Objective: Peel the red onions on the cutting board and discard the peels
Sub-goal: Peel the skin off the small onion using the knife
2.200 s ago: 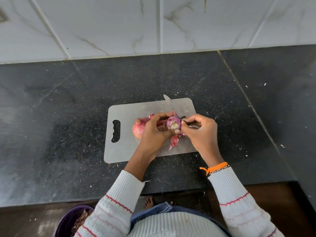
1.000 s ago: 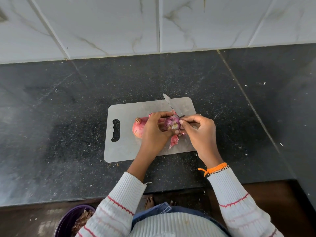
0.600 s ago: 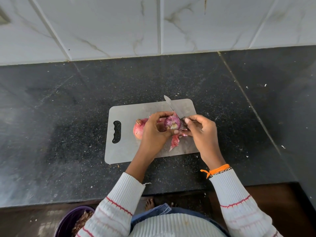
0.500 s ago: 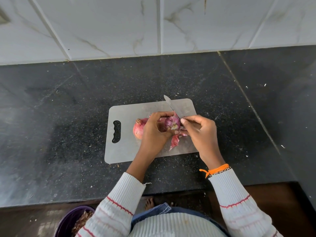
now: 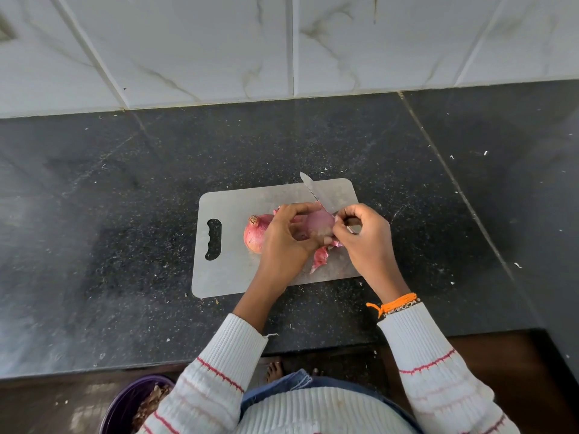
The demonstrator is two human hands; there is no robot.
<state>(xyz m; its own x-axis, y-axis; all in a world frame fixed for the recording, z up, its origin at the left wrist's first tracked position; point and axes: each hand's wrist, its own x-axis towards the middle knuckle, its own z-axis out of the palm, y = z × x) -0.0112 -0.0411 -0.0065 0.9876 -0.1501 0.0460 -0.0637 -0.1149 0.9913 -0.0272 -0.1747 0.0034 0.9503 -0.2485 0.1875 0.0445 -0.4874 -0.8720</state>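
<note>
A grey cutting board [image 5: 232, 261] is laid flat on a black speckled tabletop [image 5: 125, 277], its slotted handle toward the left and its near edge set well back from the tabletop's front edge. Wide bare stone is left to the left, behind, and to the right of the board, broken only by a seam running diagonally on the right. A white marbled tile wall [image 5: 219, 42] is met at the back edge. Below the front edge, a purple bin [image 5: 125, 405] holding brown peelings is seen on the floor at the lower left.

Two red onions are counted. One unpeeled onion [image 5: 255, 233] is lying on the board, partly hidden by the left hand [image 5: 288, 242]. The second, a partly peeled onion [image 5: 319, 225], is gripped above the board by the curled fingers [image 5: 300, 209] of that hand. One knife [image 5: 316, 192] is held in the right hand [image 5: 366, 236], its blade pointing away over the board's far edge, while a strip of peel at the onion's right side is pinched by the same hand. One loose peel [image 5: 319, 258] is lying on the board beneath the hands.
</note>
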